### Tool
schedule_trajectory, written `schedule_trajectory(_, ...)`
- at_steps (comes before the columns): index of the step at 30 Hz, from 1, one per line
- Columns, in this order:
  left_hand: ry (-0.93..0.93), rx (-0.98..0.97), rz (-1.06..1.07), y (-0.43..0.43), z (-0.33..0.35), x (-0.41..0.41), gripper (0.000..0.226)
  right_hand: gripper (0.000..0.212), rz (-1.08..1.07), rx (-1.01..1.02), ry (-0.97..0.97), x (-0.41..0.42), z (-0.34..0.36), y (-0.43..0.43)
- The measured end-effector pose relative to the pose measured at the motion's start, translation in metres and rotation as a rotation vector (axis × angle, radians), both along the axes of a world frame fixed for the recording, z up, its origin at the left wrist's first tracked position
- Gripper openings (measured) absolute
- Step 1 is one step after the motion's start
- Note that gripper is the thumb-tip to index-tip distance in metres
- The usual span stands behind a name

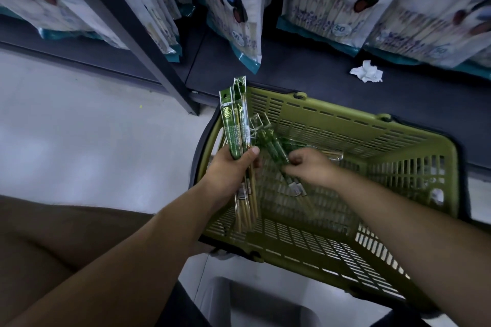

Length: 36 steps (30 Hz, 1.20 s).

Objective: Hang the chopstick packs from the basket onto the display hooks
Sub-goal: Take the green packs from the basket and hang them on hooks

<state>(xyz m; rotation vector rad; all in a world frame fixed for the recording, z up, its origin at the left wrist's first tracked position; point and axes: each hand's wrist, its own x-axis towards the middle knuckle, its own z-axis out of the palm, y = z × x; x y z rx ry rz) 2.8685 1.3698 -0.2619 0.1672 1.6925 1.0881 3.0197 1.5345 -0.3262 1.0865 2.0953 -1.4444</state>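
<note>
On the left I saw the pale floor (79, 127) and a dark shelf post (138, 34) slanting down to it. Next to that, the left hand (228, 170) was curled tight round a bunch of green chopstick packs (235, 125). They stood almost upright, with their tops pointing up at the shelf and their wooden ends hanging down over the left edge of the green basket (414, 125). A little to the right, the right hand (309, 164) was down inside the basket, its fingers pinching one more pack (273, 148) that lay tilted. That pack was blurry, so I could not tell if it was only one. The two hands were near each other but not touching. The basket sat just in front of the dark bottom shelf (292, 74). Above hung big white panda bags (233, 8). Far right, a crumpled white tissue (367, 73) lay on that shelf.
</note>
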Motion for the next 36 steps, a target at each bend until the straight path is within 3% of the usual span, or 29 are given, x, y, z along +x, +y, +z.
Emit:
schedule_trajectory(8, 0.066, 0.019, -0.121, -0.002, 0.011, 0.006, 0.025, 0.013, -0.185, -0.273, 0.246, -0.032, 0.059, -0.013)
schedule_trajectory(12, 0.072, 0.043, -0.096, -0.003, 0.008, 0.004, 0.038, 0.018, -0.234, -0.394, 0.208, -0.025, 0.052, -0.004)
schedule_trajectory(14, 0.071, 0.015, -0.094, -0.004, 0.006, 0.002, 0.031, 0.018, -0.184, -0.201, 0.133, -0.019, 0.034, 0.003)
schedule_trajectory(16, 0.079, -0.017, -0.066, -0.005, 0.003, 0.000, 0.026, 0.030, -0.084, 0.158, 0.027, -0.012, 0.008, 0.008)
schedule_trajectory(18, 0.077, -0.016, -0.054, -0.005, -0.001, -0.003, 0.022, 0.043, 0.014, 0.363, -0.073, -0.005, -0.016, 0.011)
schedule_trajectory(23, -0.003, -0.016, -0.030, -0.003, -0.006, -0.006, 0.024, 0.054, 0.157, 0.470, -0.176, -0.003, -0.055, 0.007)
schedule_trajectory(30, 0.013, -0.059, -0.034, 0.000, -0.013, -0.005, 0.033, 0.024, 0.152, 0.563, -0.367, -0.008, -0.066, 0.005)
schedule_trajectory(36, 0.034, -0.073, -0.034, 0.000, -0.016, -0.005, 0.032, 0.027, 0.252, 0.521, -0.451, -0.013, -0.065, 0.010)
